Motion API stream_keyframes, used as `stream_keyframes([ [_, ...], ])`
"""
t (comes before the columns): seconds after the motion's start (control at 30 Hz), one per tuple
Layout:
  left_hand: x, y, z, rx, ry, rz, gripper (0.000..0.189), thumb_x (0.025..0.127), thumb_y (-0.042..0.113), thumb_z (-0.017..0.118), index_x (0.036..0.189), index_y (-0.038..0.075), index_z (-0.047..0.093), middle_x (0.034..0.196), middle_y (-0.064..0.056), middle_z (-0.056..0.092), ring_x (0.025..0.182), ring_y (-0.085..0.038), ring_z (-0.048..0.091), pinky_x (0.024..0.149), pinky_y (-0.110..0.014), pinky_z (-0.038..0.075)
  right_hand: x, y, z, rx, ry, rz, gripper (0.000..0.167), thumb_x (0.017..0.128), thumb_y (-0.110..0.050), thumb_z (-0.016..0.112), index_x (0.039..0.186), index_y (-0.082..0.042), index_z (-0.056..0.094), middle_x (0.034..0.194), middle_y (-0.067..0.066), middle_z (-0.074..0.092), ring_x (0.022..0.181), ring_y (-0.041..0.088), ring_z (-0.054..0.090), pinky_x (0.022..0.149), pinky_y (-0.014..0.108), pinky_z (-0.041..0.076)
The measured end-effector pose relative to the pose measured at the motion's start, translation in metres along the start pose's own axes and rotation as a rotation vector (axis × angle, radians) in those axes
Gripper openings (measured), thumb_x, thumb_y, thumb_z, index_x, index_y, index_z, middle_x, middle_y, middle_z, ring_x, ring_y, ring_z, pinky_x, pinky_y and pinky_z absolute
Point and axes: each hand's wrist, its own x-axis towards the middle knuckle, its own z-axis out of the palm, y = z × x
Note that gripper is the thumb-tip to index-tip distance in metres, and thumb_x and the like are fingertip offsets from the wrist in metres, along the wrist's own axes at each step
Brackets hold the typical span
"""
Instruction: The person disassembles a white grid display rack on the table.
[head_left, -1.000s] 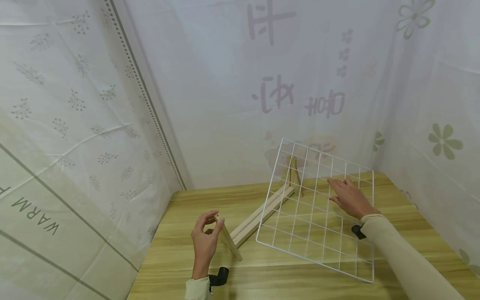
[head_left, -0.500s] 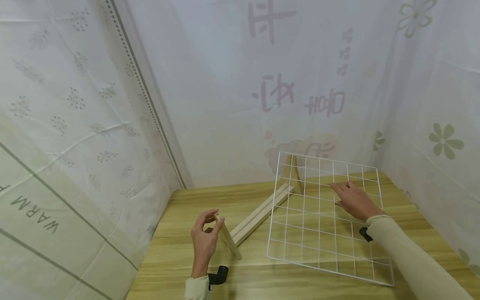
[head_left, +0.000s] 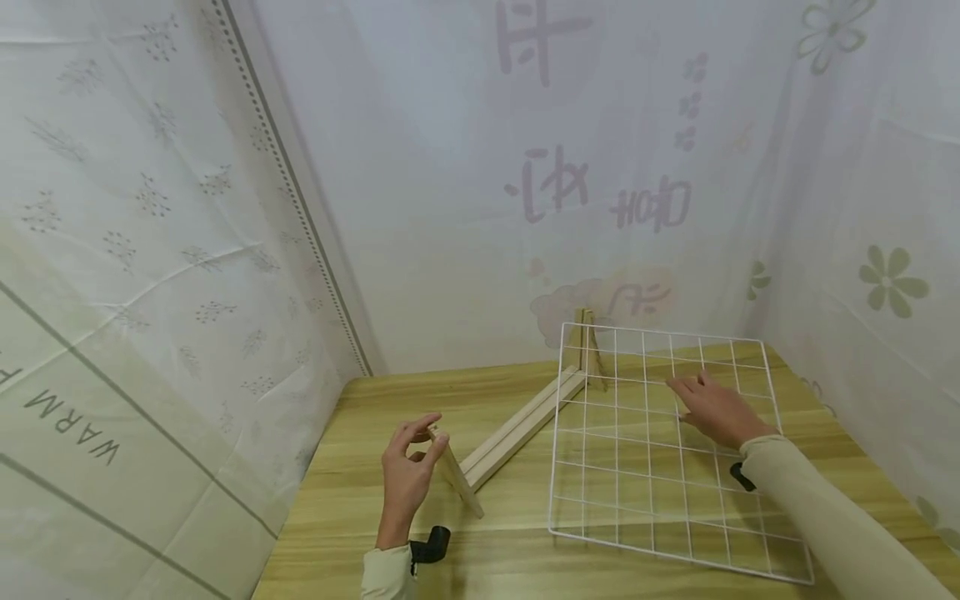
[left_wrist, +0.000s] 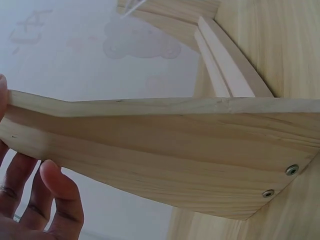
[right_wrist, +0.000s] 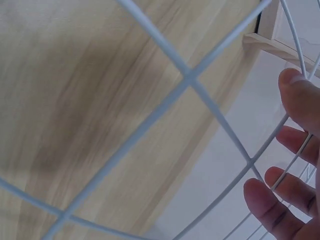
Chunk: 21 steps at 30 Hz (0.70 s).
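A wooden stand with two long pale rails (head_left: pixel 525 427) lies diagonally on the table. My left hand (head_left: pixel 405 475) holds the top of its near end board (head_left: pixel 459 479), thumb on one side and fingers on the other. Two metal screws (left_wrist: pixel 292 170) show low on that board in the left wrist view. The far end board (head_left: pixel 590 354) stands upright, partly behind the grid's corner. With my right hand (head_left: pixel 720 412) I grip a white wire grid panel (right_wrist: pixel 188 77) by its bars, tilted over the table to the right of the stand. The thumb and fingers reach round the wires.
The wood-grain table (head_left: pixel 390 396) ends at the back against a white printed curtain (head_left: pixel 450 208). More curtain closes in the left and right sides. Each wrist carries a black camera mount (head_left: pixel 431 546).
The wire grid has moved right and its top has come down, so it leans flatter. My right hand moved right and slightly down with it. The left hand and stand hardly moved.
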Motion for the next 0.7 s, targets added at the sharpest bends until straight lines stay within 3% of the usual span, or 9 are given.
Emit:
stream_keyframes([
  [0.47, 0.003, -0.002, -0.004, -0.017, -0.006, -0.035, 0.03, 0.086, 0.01, 0.079, 0.114, 0.018, 0.075, 0.099, -0.005, 0.063, 0.094, -0.012, 0.061, 0.073, -0.022, 0.056, -0.008, 0.004, 0.01, -0.021, 0.012, -0.054, 0.067, 0.074, -0.013, 0.087, 0.133, 0.002, 0.057, 0.121, 0.021, 0.07, 0.111, 0.052, 0.061, 0.08, 0.051, 0.059],
  [0.7, -0.002, 0.014, -0.003, 0.008, 0.026, -0.038, 0.029, 0.083, 0.002, 0.079, 0.111, 0.009, 0.076, 0.096, -0.01, 0.064, 0.09, -0.011, 0.059, 0.073, -0.024, 0.056, -0.01, 0.004, 0.01, -0.029, 0.001, -0.046, 0.066, 0.074, -0.014, 0.087, 0.131, 0.001, 0.058, 0.118, 0.021, 0.07, 0.11, 0.052, 0.062, 0.084, 0.054, 0.058],
])
